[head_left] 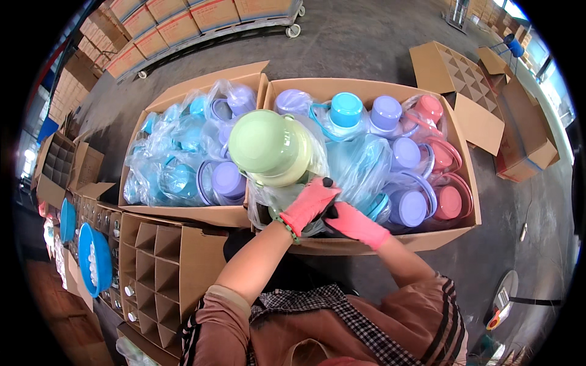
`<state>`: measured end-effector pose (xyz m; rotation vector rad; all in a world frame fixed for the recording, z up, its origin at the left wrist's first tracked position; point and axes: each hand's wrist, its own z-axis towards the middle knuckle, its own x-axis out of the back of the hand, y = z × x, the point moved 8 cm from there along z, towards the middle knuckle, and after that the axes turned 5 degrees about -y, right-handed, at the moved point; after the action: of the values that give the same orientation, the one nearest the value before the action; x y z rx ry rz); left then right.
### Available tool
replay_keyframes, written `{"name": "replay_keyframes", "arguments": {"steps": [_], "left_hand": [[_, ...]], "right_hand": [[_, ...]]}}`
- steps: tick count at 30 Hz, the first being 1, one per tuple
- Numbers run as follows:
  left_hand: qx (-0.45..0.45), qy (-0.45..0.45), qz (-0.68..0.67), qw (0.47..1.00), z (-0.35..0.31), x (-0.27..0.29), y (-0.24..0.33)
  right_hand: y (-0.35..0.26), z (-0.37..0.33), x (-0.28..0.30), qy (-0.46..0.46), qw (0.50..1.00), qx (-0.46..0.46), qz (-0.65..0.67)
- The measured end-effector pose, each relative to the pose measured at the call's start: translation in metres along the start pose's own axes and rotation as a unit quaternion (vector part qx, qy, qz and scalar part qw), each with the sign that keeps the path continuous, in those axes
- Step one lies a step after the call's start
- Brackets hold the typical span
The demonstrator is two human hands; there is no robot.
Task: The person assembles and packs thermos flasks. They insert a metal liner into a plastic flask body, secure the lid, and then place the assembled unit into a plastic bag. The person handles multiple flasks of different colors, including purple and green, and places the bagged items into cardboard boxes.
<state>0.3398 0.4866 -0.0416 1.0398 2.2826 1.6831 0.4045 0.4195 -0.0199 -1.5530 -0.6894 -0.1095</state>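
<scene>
Just beyond the left grip, see the green pot, with clear film hanging down its near side. Find the left grip pink-gloved, dark at the fingertips, bunched against the film; cannot tell whether pinching or merely touching. Close on its right, see the right grip, gloved alike, with fingers curled inward and partly hidden; cannot tell whether closed on anything.

Right of both grips, inside the right carton, find purple pots, then red pots farther out. Left of the grips, in the left carton, see blue pots under more film. Nearer and left of the left grip, note a divided carton; farther left, a blue basin. Far beyond the grips, see a cart bearing stacked cartons.
</scene>
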Motion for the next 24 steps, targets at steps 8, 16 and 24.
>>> {"name": "replay_keyframes", "arguments": {"steps": [8, 16, 24], "left_hand": [[-0.080, 0.052, -0.355, 0.930, 0.001, 0.004, -0.026], [-0.099, 0.075, -0.420, 0.899, -0.014, 0.013, -0.025], [-0.082, 0.012, -0.365, 0.927, -0.027, 0.012, -0.006]], "right_hand": [[0.116, 0.037, 0.087, 0.123, 0.978, -0.160, -0.056], [0.117, 0.048, 0.095, 0.197, 0.958, -0.181, -0.103], [0.118, 0.011, 0.048, 0.004, 0.865, -0.165, 0.473]]}}
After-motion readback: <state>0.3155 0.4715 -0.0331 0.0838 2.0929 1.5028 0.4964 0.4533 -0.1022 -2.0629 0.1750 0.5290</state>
